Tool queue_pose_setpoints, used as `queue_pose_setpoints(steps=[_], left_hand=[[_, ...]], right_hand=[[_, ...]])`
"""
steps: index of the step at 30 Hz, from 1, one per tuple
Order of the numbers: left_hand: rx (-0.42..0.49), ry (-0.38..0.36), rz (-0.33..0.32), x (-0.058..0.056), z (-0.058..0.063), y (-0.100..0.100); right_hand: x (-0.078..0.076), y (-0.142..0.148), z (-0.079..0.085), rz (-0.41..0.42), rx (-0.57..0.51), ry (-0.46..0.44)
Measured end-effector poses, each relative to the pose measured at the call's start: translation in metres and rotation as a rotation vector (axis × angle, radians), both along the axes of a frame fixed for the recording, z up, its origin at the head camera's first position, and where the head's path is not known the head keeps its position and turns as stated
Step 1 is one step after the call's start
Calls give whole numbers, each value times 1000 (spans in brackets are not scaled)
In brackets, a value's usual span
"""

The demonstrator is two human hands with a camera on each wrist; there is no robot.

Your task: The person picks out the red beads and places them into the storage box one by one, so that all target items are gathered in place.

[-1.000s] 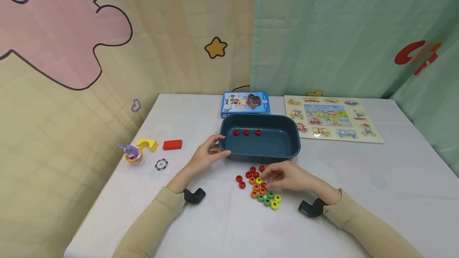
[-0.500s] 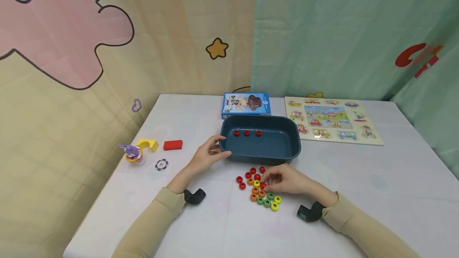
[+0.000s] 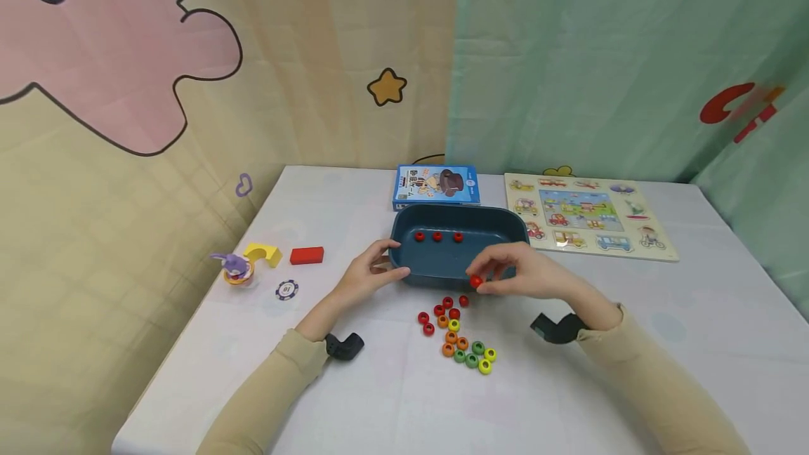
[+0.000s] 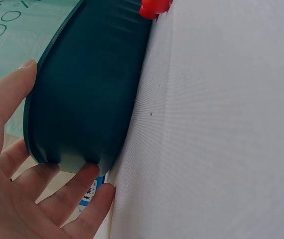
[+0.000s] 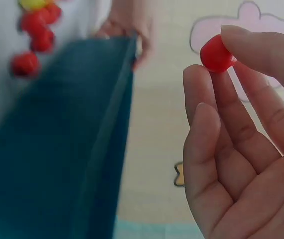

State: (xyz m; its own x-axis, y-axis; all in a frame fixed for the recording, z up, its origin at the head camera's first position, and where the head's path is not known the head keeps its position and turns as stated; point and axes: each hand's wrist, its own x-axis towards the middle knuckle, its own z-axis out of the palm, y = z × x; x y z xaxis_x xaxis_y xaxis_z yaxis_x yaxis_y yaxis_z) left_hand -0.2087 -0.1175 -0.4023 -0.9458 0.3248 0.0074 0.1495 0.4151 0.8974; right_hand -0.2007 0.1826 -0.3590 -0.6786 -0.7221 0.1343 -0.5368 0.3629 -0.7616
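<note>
My left hand (image 3: 363,278) holds the left end of a dark teal plastic tray (image 3: 464,281). In the left wrist view its thumb and fingers (image 4: 84,184) touch the tray's outside. Three red beads (image 3: 437,236) lie in a row on the tray floor. My right hand (image 3: 531,271) is over the tray's near right rim, pinching a red bead (image 5: 216,53) between thumb and fingertips. In front of the tray lies a loose group of red beads (image 3: 439,310), orange beads (image 3: 451,337), green beads (image 3: 472,361) and yellow beads (image 3: 484,366).
Behind the tray lies a blue picture box (image 3: 436,185). A wooden picture puzzle board (image 3: 590,216) is at the back right. On the left are a red block (image 3: 307,255), a yellow arch block (image 3: 262,254), a poker chip (image 3: 287,290) and a purple figurine (image 3: 235,267).
My right hand has picked up a red bead from the group and carried it up and away to the tray's near rim. My left hand has stayed at the tray's left end.
</note>
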Motion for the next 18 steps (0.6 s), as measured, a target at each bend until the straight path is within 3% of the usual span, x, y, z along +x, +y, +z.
queue_pose_setpoints(steps=[2, 7, 11, 18], left_hand=[[-1, -2, 1, -1, -1, 0], [8, 3, 3, -12, -19, -5], [14, 7, 9, -18, -32, -7], [11, 38, 21, -17, -34, -5]], right_hand=[[-16, 2, 10, -39, 11, 11], [-61, -5, 20, -123, 51, -64], [-91, -22, 16, -109, 98, -95], [-119, -65, -5, 1, 183, -75]])
